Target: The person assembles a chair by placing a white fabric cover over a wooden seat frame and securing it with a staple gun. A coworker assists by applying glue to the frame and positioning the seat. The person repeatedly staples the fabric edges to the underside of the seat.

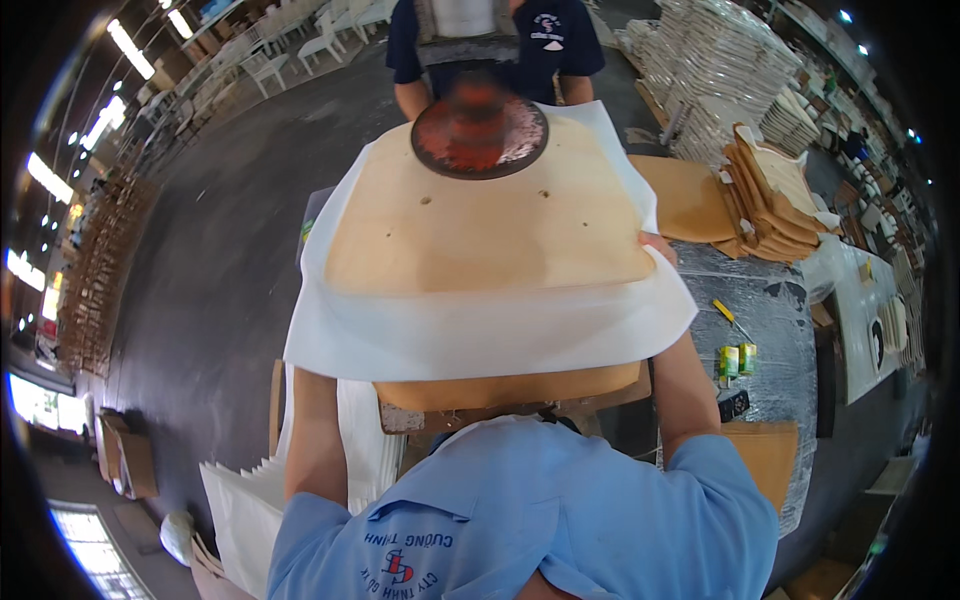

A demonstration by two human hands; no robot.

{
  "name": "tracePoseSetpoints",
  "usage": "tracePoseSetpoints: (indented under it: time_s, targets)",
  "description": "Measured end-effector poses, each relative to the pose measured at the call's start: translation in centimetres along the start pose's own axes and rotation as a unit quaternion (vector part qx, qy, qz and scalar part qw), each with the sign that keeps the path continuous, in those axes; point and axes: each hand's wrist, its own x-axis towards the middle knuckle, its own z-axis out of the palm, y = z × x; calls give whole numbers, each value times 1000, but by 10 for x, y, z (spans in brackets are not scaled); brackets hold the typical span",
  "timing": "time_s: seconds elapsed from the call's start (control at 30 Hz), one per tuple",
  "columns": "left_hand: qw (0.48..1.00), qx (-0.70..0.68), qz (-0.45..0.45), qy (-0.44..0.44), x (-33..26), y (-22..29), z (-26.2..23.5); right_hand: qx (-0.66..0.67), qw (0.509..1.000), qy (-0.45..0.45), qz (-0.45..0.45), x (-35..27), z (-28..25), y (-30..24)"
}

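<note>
A pale wooden seat panel (480, 235) with several small holes lies on a soft white sheet (490, 335), whose edges stick out past it. My right hand (659, 248) is closed at the panel's right edge, where the sheet folds around the fingers. The left forearm (318, 420) runs up under the sheet's near left corner; my left hand is hidden there. Over the panel's far side is a round red, worn disc (480, 150) with a dark rim, its upper part blurred. Below the sheet shows a tan padded piece (510, 388).
Across from me stands a person in a dark shirt (575, 45). On the plastic-covered table (780, 300) at right are a yellow-handled tool (727, 312), small green-and-yellow boxes (738, 360) and stacked tan pieces (765, 205). White sheets (245, 510) are stacked at lower left.
</note>
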Motion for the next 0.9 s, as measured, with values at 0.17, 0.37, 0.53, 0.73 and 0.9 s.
tracePoseSetpoints:
  time_s: [0.17, 0.37, 0.53, 0.73, 0.9]
  targets:
    - [1000, 0, -17, -6, 4, -7, -6, 21, 995, 41, 84, -2, -7, 0]
    - [999, -6, -43, -21, 2, -15, -16, 9, 984, 65, 164, -12, -20, 3]
    - [997, -16, -71, -26, -9, -28, -29, -95, 961, 144, 216, -25, -32, 4]
    - [990, -29, -137, -12, -25, -42, -47, -348, 906, 159, 182, -39, -51, 29]
    - [984, 113, -116, 77, -22, -74, -22, -453, 864, 176, 128, -48, -66, 46]
